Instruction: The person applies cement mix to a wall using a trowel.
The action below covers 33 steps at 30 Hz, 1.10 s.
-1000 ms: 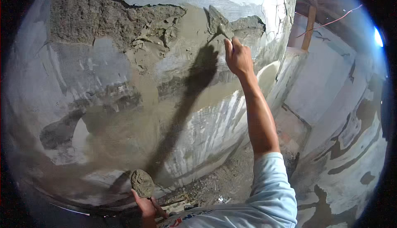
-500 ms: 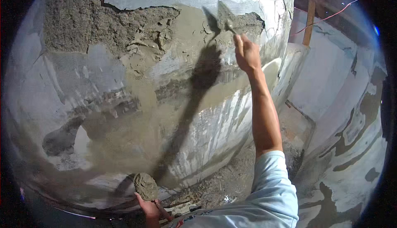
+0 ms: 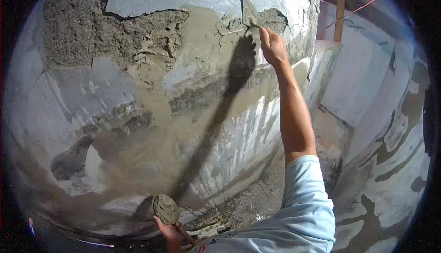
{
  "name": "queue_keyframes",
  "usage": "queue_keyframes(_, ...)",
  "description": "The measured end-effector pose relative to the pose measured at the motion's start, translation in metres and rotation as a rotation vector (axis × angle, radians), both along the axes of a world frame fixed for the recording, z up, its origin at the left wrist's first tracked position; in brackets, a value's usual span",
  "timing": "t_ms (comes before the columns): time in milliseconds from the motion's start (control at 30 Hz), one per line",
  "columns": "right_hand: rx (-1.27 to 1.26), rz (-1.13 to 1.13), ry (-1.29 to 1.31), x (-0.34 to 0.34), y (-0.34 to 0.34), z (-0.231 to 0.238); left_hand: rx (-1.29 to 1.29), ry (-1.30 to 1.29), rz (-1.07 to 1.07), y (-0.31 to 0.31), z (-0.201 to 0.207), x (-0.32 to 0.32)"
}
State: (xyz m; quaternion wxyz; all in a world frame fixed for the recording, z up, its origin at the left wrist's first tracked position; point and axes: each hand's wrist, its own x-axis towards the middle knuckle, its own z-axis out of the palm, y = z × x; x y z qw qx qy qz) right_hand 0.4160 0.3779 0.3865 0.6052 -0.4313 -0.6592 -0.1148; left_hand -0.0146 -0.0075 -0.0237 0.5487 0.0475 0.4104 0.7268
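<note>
My right hand is stretched up to the wall and closed round the handle of a pointed trowel. The trowel's blade lies against or very near the wall, beside the left end of a rough bare patch. Low down near my body, my left hand holds up a rounded lump of grey wet mortar. Whether a board or plate sits under the lump is hidden. Smeared fresh mortar covers the wall left of the trowel.
A larger rough patch of exposed render spans the upper left wall, its edges cracked. Rubble lies along the wall's foot. To the right stand a second stained wall, a wooden post and a thin red wire.
The trowel has turned more upright and closer to its shadow on the wall. My right hand has risen slightly. My left hand still holds the mortar; the whole view has shifted a little.
</note>
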Motion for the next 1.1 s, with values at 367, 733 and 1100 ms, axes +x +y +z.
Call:
queue_keyframes(367, -0.387, 0.394, 0.478, 0.007, -0.019, 0.006, -0.011, 0.046, -0.021, -0.007, -0.019, -0.019)
queue_keyframes(733, -0.642, 0.535, 0.144, -0.072, -0.095, -0.043, -0.007, 0.0, 0.012, -0.002, -0.012, -0.022)
queue_keyframes(1100, -0.307, 0.392, 0.155, -0.087, -0.057, -0.089, -0.023, 0.0, -0.057, 0.008, -0.023, -0.01)
